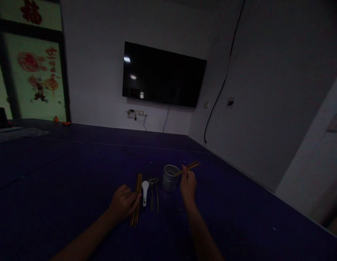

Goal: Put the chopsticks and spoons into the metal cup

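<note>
My right hand (188, 185) pinches a pair of wooden chopsticks (189, 168), held slanted just to the right of a small metal cup (170, 177). My left hand (124, 204) rests with curled fingers on a bundle of wooden chopsticks (138, 185) lying on the dark blue surface (76, 188). Beside that bundle lie a white spoon (145, 192) and two metal spoons (154, 193), side by side between my hands.
A black television (163, 75) hangs on the white wall ahead, with sockets and cables below it. A window with red paper decorations (38, 72) is at the left. Small orange objects (62, 121) sit at the far left edge of the surface.
</note>
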